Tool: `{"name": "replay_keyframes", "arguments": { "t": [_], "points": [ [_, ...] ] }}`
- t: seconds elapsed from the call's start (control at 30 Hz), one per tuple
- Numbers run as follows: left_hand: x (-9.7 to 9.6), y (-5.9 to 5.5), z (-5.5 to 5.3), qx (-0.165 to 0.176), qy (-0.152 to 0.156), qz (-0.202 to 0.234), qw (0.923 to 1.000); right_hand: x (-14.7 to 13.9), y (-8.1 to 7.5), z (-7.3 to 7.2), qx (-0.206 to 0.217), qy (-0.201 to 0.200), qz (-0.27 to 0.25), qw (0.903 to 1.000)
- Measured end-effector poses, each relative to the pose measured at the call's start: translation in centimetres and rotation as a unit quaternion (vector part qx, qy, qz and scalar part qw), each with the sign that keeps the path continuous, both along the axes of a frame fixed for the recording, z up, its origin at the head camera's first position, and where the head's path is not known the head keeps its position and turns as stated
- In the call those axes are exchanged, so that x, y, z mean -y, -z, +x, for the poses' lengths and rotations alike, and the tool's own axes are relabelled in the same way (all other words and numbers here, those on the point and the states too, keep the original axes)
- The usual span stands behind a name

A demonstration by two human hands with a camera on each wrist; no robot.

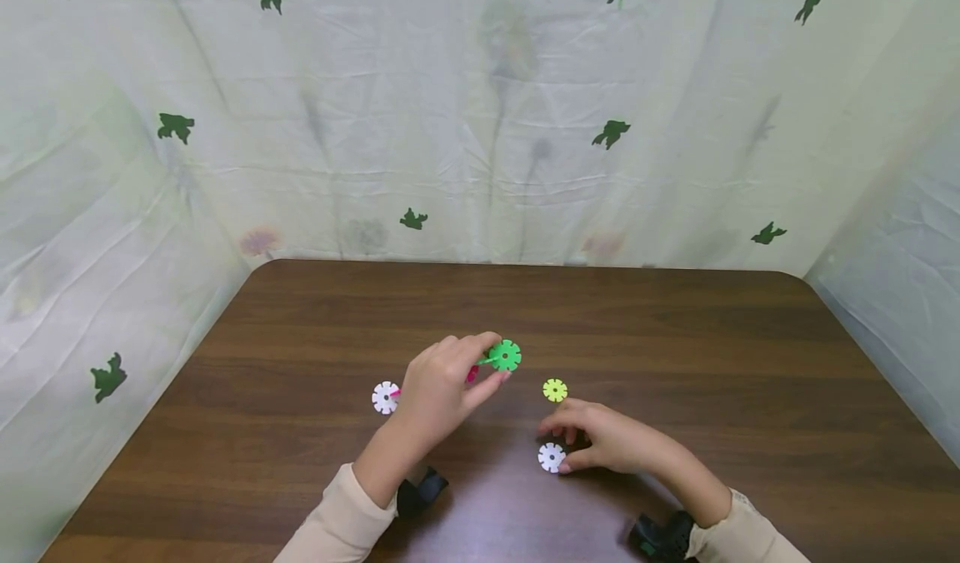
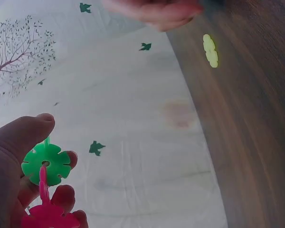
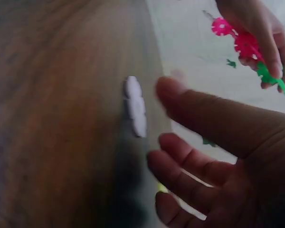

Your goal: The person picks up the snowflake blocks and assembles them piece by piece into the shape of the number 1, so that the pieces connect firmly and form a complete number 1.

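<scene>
My left hand (image 1: 442, 384) pinches a chain of slotted plastic snowflake discs above the table. Its green disc (image 1: 505, 355) shows past the thumb and fingertips. Pink discs (image 2: 50, 217) follow in the chain, partly hidden by the hand, and a white disc (image 1: 383, 398) forms its far left end. A loose white snowflake disc (image 1: 552, 458) lies by my right hand (image 1: 603, 438). The right wrist view shows that hand's thumb and fingers spread apart and bent, with nothing between them, close to the white disc (image 3: 136, 107).
One loose yellow snowflake disc (image 1: 555, 391) lies just beyond the right hand's fingers. The brown wooden table (image 1: 712, 338) has rounded far corners. Pale cloth (image 1: 465, 88) with printed green birds and leaves hangs behind it and along both sides.
</scene>
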State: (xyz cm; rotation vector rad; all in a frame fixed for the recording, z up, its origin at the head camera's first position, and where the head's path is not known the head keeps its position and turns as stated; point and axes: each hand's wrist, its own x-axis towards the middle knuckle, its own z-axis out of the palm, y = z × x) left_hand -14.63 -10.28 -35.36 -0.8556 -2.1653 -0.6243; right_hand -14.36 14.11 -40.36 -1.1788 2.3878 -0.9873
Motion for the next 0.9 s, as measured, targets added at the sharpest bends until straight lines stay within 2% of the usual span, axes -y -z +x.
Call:
{"name": "replay_keyframes", "arguments": {
  "t": [0.13,0.27,0.4,0.5,0.6,0.73,0.9],
  "points": [
    [0.1,-0.1,-0.1,0.001,-0.002,0.005,1.0000,0.2,0.3,0.4,0.005,0.004,0.030,0.9995],
    [0.1,-0.2,0.0,0.013,0.004,0.008,0.9999,0.3,0.1,0.5,0.013,0.006,0.031,0.9994],
    [0.0,-0.1,0.1,0.022,0.009,0.011,0.9997,0.2,-0.4,0.3,0.025,-0.003,-0.009,0.9996],
    [-0.3,0.0,0.3,0.027,0.012,0.006,0.9995,0.0,-1.2,0.2,0.030,0.019,-0.063,0.9974],
    [-0.8,0.2,0.6,0.038,0.018,-0.003,0.9991,-0.4,-2.1,0.3,0.018,0.061,-0.115,0.9913],
    [-1.5,0.4,1.2,0.059,0.034,-0.014,0.9976,-0.7,-3.3,0.7,-0.026,0.110,-0.157,0.9811],
    [-2.2,0.5,1.7,0.077,0.054,-0.028,0.9952,-0.6,-4.1,1.1,-0.083,0.135,-0.189,0.9692]
  ]
}}
